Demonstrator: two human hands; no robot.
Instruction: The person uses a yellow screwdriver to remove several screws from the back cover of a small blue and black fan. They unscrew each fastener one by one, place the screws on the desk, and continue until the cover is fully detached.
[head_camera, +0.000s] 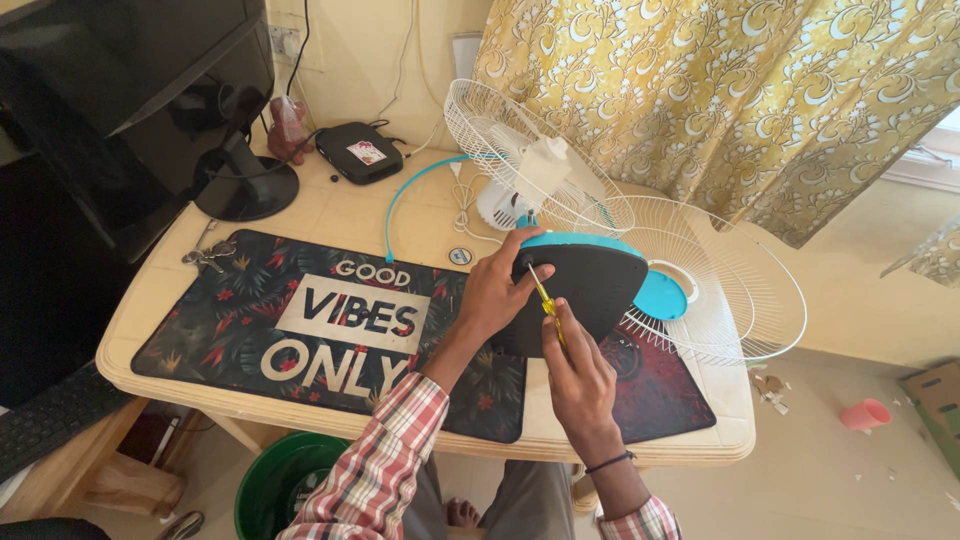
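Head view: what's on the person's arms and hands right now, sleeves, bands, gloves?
Both hands are bare, no gloves. The left hand has a red, white and grey plaid sleeve rolled back up the forearm. The right hand has the same plaid cuff and a thin dark band at the wrist.

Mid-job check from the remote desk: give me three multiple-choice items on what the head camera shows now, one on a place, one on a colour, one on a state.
1. Where does the bunch of keys lie?
A. On the desk by the mat's far left corner
B. In the green bin
C. On the fan grille

2. What colour is the handle of the screwdriver?
A. Red
B. Yellow
C. Black

3. What is the right hand doing?
A. Resting flat on the mat
B. Gripping the screwdriver against the fan base
C. Holding the pink cup

Answers:
1 A, the keys sit at the desk mat corner near the monitor stand.
2 B, the handle shows yellow.
3 B, its fingers close on the tool while the left hand steadies the base.
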